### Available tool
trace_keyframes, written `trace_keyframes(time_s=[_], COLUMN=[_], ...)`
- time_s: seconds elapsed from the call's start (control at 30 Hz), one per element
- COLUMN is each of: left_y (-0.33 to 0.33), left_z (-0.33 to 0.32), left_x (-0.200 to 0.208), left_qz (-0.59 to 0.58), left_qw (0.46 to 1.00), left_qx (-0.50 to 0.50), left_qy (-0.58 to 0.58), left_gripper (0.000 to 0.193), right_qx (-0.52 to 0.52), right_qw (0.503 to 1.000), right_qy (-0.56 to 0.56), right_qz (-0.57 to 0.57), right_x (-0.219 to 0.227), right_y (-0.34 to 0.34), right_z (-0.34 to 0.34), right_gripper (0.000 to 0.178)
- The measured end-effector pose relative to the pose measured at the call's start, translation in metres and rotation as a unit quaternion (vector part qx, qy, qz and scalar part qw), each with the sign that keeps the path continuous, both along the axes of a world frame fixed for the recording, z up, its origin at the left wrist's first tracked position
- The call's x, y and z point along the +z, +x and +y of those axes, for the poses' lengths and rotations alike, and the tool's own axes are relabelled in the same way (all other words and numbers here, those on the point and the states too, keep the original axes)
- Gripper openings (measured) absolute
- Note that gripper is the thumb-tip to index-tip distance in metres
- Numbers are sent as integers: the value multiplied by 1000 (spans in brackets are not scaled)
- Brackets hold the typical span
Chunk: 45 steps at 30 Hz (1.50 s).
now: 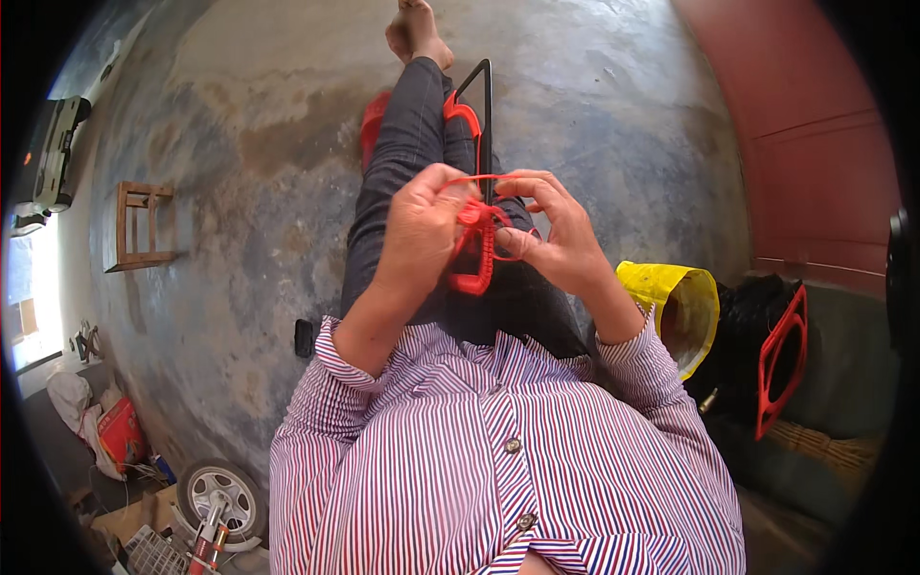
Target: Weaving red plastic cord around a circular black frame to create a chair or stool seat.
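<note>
A hacksaw [488, 125] with a black frame lies lengthwise over my legs, its red D-shaped handle [471, 284] toward me. Red cord [484, 178] wraps one side of the handle in tight turns and gathers in loose loops near its top. My left hand [422, 230] is closed at the upper part of the handle, pinching cord there; its fingertips are slightly blurred. On the other side, my right hand [551, 230] has thumb and fingers bent around a cord loop. A strand stretches between both hands above the handle.
My legs [398, 163] stretch forward over a stained concrete floor [259, 192]. A wooden stool [144, 225] stands at left, with a small black object [305, 337] nearer. At right are a yellow bag [661, 283] and a red-rimmed black item [781, 359]. A wheel [249, 498] lies lower left.
</note>
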<state>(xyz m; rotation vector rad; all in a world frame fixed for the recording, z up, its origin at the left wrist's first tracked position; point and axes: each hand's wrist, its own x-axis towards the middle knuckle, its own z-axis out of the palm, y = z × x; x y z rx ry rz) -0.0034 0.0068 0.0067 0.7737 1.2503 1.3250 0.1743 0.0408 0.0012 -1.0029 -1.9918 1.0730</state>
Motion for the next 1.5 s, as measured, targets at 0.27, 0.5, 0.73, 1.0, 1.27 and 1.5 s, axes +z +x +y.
trace_keyframes(time_s=[0.27,0.5,0.73,1.0,1.27,1.5], left_y=[-1,7,6,8,7,12], left_z=[8,5,6,13,14,12], left_x=[-21,-50,-69,-62,-72,-70], left_qz=[-143,-43,72,-176,-181,-188], left_qw=[984,994,994,973,973,971], left_qx=[-65,-48,-24,-37,-47,-42], left_qy=[-82,-85,-77,-148,-135,-143], left_gripper=[18,7,25,39,29,40], right_qx=[-21,-65,-104,-112,-86,-269], right_qw=[831,820,876,901,906,866], right_qy=[-228,-172,-402,-355,-360,-369], right_qz=[507,541,244,222,207,203], right_x=[65,58,-35,3,14,-33], right_y=[76,152,8,51,69,93], right_z=[25,42,-5,0,-43,-16], right_gripper=[25,25,17,12,9,18])
